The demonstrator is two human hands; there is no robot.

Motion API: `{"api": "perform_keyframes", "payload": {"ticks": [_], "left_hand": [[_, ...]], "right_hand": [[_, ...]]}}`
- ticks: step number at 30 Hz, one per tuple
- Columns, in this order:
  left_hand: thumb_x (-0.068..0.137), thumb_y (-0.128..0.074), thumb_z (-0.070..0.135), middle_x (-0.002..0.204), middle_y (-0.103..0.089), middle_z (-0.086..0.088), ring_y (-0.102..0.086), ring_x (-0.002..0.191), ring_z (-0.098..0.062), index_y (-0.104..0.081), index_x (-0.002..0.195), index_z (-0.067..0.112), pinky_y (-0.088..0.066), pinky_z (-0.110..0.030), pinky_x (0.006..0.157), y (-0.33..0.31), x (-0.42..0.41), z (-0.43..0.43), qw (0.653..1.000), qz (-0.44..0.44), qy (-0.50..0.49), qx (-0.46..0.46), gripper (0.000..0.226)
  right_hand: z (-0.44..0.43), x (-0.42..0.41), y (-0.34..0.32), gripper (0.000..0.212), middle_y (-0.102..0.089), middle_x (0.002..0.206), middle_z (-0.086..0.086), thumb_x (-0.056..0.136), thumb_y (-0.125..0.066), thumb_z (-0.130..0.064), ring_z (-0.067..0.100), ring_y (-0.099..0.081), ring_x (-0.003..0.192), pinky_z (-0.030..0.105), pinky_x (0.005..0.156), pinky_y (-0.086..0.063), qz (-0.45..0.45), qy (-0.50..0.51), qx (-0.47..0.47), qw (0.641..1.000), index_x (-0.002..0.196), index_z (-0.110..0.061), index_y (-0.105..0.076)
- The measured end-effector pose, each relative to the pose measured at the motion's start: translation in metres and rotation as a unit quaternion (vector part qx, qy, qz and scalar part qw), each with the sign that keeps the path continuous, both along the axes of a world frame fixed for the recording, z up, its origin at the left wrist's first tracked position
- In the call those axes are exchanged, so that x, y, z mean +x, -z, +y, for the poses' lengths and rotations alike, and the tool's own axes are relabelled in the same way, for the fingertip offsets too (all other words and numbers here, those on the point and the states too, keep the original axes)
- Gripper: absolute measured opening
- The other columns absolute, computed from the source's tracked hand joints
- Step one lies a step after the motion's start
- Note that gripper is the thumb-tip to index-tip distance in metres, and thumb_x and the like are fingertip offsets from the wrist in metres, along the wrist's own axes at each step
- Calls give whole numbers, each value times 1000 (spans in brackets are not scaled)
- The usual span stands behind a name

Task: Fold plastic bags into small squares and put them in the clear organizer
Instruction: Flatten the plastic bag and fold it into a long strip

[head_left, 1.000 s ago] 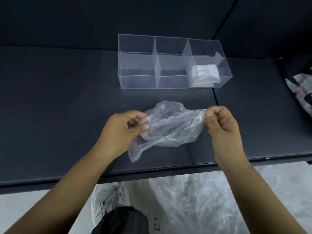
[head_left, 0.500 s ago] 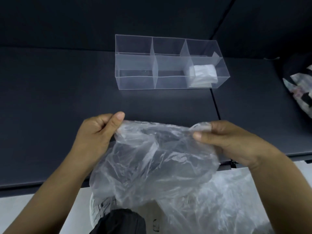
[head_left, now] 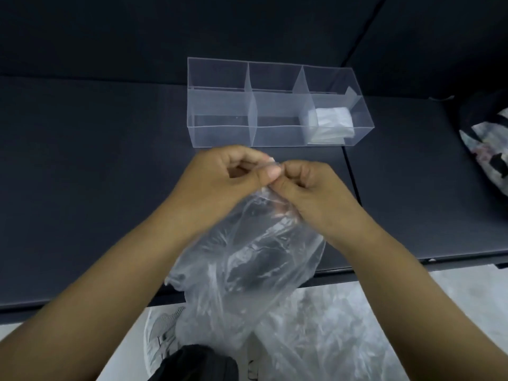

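A crumpled clear plastic bag [head_left: 247, 259] hangs from both hands over the front edge of the dark table [head_left: 90, 188]. My left hand [head_left: 228, 177] and my right hand [head_left: 310, 188] meet above the table, each pinching the bag's top edge, fingertips touching. Behind them stands the clear organizer [head_left: 220, 133] with several compartments. Its front right compartment holds a stack of folded white bags [head_left: 330, 125]. The other visible compartments look bare.
A heap of clear plastic bags [head_left: 335, 331] lies on the floor below the table edge. A patterned bag [head_left: 489, 149] rests at the table's right side. A grey shoe [head_left: 162, 336] and a dark trouser leg show at the bottom.
My hands were spread wide holding the bag open half a second ago; they have come together, bringing the bag's top corners to meet. The bag now hangs narrower below them.
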State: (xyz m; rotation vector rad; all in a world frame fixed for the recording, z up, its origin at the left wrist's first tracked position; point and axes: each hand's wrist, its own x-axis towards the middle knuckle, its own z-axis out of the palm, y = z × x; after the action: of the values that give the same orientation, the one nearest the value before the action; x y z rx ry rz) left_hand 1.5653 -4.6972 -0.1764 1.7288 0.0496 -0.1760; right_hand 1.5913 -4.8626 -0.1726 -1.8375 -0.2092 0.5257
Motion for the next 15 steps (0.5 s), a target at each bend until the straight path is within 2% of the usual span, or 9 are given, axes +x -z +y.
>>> {"api": "perform_keyframes", "payload": {"ticks": [3, 5, 8, 9, 11, 12, 13, 15], "left_hand": [[82, -73, 33, 81, -75, 9, -71, 79, -7, -75, 81, 23, -56, -20, 73, 15, 15, 0, 992, 35, -118, -29, 10], [84, -71, 30, 72, -73, 11, -68, 67, -2, -73, 75, 23, -53, -15, 63, 31, 21, 17, 975, 52, -214, -25, 12], [87, -70, 24, 61, -69, 17, -61, 56, 6, -71, 75, 24, -46, -7, 55, 46, 22, 45, 954, 53, -293, -23, 12], [87, -69, 24, 59, -68, 17, -61, 55, 6, -71, 75, 23, -46, -7, 55, 51, 21, 53, 950, 54, -308, -21, 12], [87, -69, 23, 57, -67, 18, -61, 53, 7, -70, 75, 22, -45, -6, 53, 58, 18, 65, 942, 59, -331, -7, 12], [87, -70, 23, 57, -67, 19, -61, 53, 8, -70, 74, 23, -45, -5, 52, 61, 18, 69, 938, 63, -340, -1, 13], [87, -70, 23, 57, -67, 20, -61, 54, 8, -69, 74, 23, -45, -4, 53, 65, 18, 72, 936, 68, -346, 4, 13], [86, -71, 24, 57, -68, 17, -62, 53, 6, -70, 73, 23, -47, -7, 52, 73, 16, 74, 932, 88, -351, 6, 14]], "right_hand": [[-7, 12, -1, 23, -60, 63, 1, 92, -62, -30, 7, -53, 54, 14, 54, -45, 16, -31, -43, 998, 83, -11, -70], [-24, 19, 0, 15, -71, 76, -2, 83, -70, -32, 7, -65, 68, 15, 66, -51, 60, -47, -59, 995, 87, -18, -72], [-60, 29, 6, 24, -75, 86, 1, 71, -74, -32, 10, -69, 78, 19, 73, -54, 96, -33, -95, 990, 89, -16, -73], [-71, 32, 8, 20, -75, 84, 2, 72, -74, -28, 10, -68, 76, 18, 72, -54, 103, -17, -103, 989, 87, -15, -74], [-91, 38, 13, 3, -71, 70, -1, 80, -72, -17, 6, -63, 63, 15, 61, -50, 102, 26, -123, 987, 81, -15, -73], [-101, 42, 16, 5, -65, 60, -3, 84, -69, -15, 5, -58, 56, 14, 57, -48, 89, 66, -133, 985, 80, -15, -72], [-111, 45, 21, 7, -57, 53, -4, 87, -67, -15, 5, -52, 52, 15, 57, -47, 78, 116, -137, 981, 81, -14, -71], [-122, 49, 27, 10, -49, 53, -2, 91, -63, -18, 8, -46, 52, 21, 63, -50, 56, 209, -120, 969, 88, -11, -69]]}}
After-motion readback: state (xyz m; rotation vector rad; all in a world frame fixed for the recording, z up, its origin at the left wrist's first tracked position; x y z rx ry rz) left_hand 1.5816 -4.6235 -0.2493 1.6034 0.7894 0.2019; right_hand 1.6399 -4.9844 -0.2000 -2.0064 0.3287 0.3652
